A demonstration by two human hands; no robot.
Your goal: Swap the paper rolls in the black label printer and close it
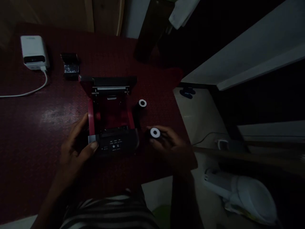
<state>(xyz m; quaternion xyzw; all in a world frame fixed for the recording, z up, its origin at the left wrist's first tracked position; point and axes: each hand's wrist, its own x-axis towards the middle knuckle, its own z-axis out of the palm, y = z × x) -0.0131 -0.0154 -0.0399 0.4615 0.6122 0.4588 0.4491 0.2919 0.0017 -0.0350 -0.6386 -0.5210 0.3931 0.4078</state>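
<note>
A small black and red thermal printer (116,144) sits on the dark red tabletop, its lid (111,84) raised and its red inner bay exposed. My left hand (76,146) holds the printer's left side, the thumb on the front corner and the fingers along the side wall. To the right of the printer, my right hand (170,141) grips a small paper roll (155,133) between thumb and fingers, its white ring-shaped end facing up. Another paper roll (142,103) stands on the table just beyond it, beside the printer. Dim light hides the printer bay's details.
A white power bank (34,52) with a white cable (35,92) lies at the back left. Near it is a small black object (71,65) with a shiny face. The table's right edge drops to a pale floor (200,111) with dark slippers (187,92).
</note>
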